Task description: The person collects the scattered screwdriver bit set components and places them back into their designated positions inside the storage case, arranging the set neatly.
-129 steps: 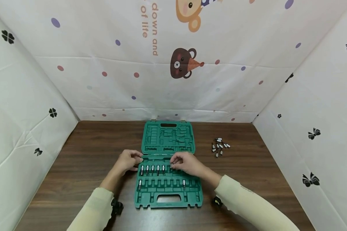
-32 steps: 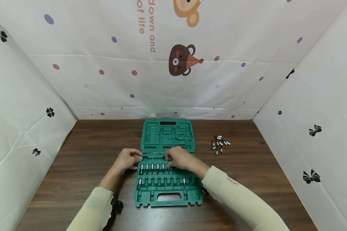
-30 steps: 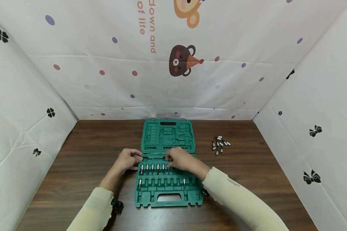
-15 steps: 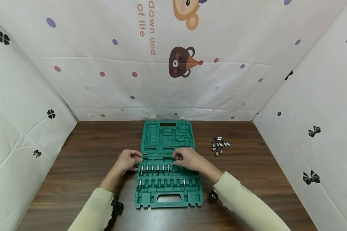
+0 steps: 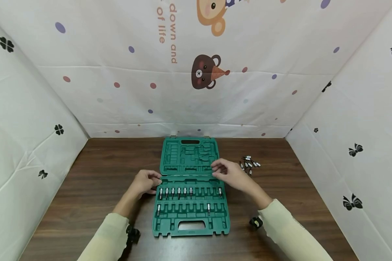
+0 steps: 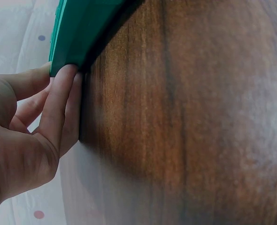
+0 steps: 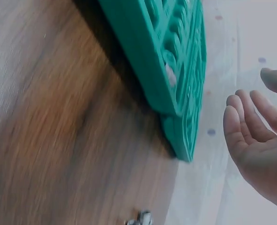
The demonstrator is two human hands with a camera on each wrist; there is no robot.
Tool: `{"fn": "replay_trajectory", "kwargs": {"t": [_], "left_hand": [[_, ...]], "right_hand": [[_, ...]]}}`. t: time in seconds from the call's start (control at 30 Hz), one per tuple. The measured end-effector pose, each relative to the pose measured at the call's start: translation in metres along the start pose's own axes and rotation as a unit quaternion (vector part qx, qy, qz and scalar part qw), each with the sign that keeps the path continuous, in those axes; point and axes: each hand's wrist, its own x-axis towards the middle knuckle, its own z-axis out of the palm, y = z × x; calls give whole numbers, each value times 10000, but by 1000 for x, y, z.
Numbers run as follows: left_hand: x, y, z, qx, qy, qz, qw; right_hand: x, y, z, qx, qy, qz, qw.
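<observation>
A green socket case lies unfolded on the table, its moulded lid toward the wall. My left hand holds the case's left edge near the hinge; in the left wrist view the thumb and fingers pinch that green edge. Several silver bit sockets with dark tips stand in the upper row, the rightmost of a left-hand group being one bit socket. Another bit socket sits at that row's right end. Over the case's right edge, my right hand is empty, fingers loosely bent and apart from the thumb.
Right of the case lies a loose pile of bit sockets, partly behind my right hand. The lower row holds one bit socket at left and another bit socket toward the right. A patterned cloth wall closes off the table's back.
My right hand has let go of the bit socket in the upper row, which now sits in its slot. The hand has moved right toward the loose pile. My left hand stays put.
</observation>
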Motion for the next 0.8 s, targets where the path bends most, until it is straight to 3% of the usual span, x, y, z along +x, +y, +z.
{"fn": "replay_trajectory", "kwargs": {"t": [0.37,0.67,0.8], "left_hand": [[1,1,1,-20,-8,-15,10000],[1,0,0,18,-9,-24,10000],[1,0,-1,32,21,-47,10000]], "right_hand": [[-18,26,-32,112,1213,-56,9925],[-26,61,-51,-71,2453,37,9694],[-29,75,-60,-423,2710,228,9614]]}}
